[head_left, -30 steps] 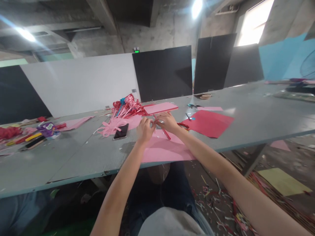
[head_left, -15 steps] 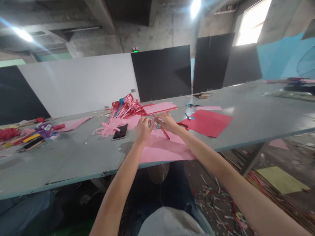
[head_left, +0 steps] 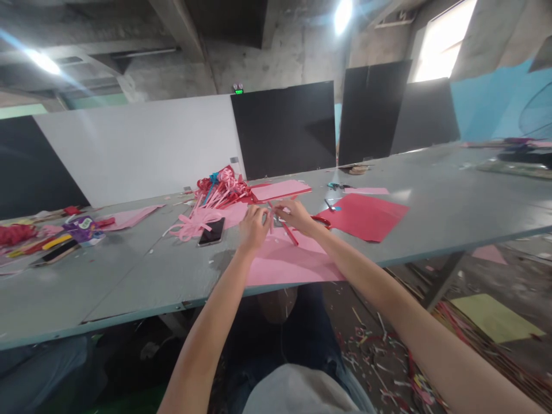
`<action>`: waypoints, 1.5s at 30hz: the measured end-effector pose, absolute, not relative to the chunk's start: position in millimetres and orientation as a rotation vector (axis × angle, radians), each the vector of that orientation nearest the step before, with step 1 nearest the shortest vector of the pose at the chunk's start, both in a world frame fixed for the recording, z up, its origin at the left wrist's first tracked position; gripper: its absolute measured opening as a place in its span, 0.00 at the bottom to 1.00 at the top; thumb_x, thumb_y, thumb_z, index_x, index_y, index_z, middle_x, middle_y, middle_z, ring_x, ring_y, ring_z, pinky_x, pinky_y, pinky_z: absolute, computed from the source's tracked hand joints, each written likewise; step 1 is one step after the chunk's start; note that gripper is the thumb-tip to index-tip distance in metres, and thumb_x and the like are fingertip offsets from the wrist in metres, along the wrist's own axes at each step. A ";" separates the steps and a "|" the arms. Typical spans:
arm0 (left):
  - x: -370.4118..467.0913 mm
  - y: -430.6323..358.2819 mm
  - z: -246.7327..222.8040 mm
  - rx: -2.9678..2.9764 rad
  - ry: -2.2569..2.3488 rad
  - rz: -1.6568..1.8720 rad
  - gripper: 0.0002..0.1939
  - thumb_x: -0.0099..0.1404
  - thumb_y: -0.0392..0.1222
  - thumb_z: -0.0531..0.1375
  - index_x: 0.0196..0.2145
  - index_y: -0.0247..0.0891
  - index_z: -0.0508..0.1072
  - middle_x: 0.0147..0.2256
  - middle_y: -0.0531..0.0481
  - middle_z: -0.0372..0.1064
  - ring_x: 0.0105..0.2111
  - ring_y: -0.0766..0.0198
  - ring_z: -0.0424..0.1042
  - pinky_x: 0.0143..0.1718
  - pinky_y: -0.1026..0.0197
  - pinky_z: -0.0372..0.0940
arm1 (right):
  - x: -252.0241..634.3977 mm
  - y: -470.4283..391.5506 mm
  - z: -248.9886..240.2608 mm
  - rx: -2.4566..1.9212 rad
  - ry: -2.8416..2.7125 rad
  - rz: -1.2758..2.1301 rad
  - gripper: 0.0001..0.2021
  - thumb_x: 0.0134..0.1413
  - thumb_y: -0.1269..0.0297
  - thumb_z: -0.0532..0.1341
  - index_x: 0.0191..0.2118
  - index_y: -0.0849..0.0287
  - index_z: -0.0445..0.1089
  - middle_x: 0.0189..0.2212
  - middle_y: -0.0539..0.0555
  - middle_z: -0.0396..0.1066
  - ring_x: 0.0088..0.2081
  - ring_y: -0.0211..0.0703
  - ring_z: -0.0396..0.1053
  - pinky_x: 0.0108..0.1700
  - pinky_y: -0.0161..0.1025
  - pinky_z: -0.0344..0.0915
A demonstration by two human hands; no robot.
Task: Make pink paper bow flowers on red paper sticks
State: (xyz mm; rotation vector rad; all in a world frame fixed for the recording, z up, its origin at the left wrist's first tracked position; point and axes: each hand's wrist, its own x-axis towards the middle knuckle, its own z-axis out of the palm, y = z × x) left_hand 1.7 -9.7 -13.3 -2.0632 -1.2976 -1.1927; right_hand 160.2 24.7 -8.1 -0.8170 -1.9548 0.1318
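My left hand (head_left: 255, 227) and my right hand (head_left: 296, 216) meet over a pink paper sheet (head_left: 297, 265) at the table's near edge. The fingers of both are closed in a pinch on a narrow pink paper strip (head_left: 272, 223), whose short end hangs between them. Just below my right hand, a thin red stick (head_left: 290, 234) slants over the sheet; its upper part is partly hidden by the fingers. Beside my right wrist show the red handles of scissors (head_left: 322, 221), partly covered by the hand.
Left of my hands lie a black phone (head_left: 211, 232) and pink ribbon loops (head_left: 194, 224). Behind is a heap of pink and red ribbon flowers (head_left: 224, 185) near stacked pink paper (head_left: 282, 190). Red paper (head_left: 368, 215) lies right; a purple packet (head_left: 81, 229) lies far left.
My fingertips have shifted slightly closer together on the pink strip. Other things on the table stay where they were.
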 end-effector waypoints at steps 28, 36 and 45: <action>-8.1 5.9 -16.1 -2.204 -1.147 -1.211 0.07 0.64 0.39 0.55 0.35 0.39 0.73 0.32 0.50 0.68 0.34 0.65 0.69 0.34 0.65 0.61 | 161.6 22.8 -9.2 -0.761 -2.000 -0.197 0.03 0.49 0.69 0.61 0.28 0.56 0.72 0.35 0.52 0.69 0.41 0.43 0.65 0.44 0.40 0.52; -12.3 -0.1 -9.2 -2.267 -1.163 -1.116 0.06 0.63 0.38 0.56 0.35 0.39 0.73 0.33 0.50 0.69 0.36 0.65 0.70 0.37 0.64 0.62 | 160.2 23.4 -11.3 -0.783 -1.999 -0.275 0.03 0.49 0.68 0.61 0.29 0.57 0.73 0.42 0.55 0.67 0.42 0.44 0.64 0.46 0.42 0.51; -12.6 0.1 -10.7 -2.265 -1.192 -1.066 0.06 0.62 0.40 0.56 0.35 0.39 0.73 0.32 0.50 0.68 0.33 0.65 0.69 0.34 0.64 0.62 | 162.8 24.2 -10.8 -0.776 -2.047 -0.302 0.05 0.52 0.66 0.60 0.29 0.56 0.74 0.42 0.55 0.67 0.42 0.43 0.65 0.47 0.43 0.51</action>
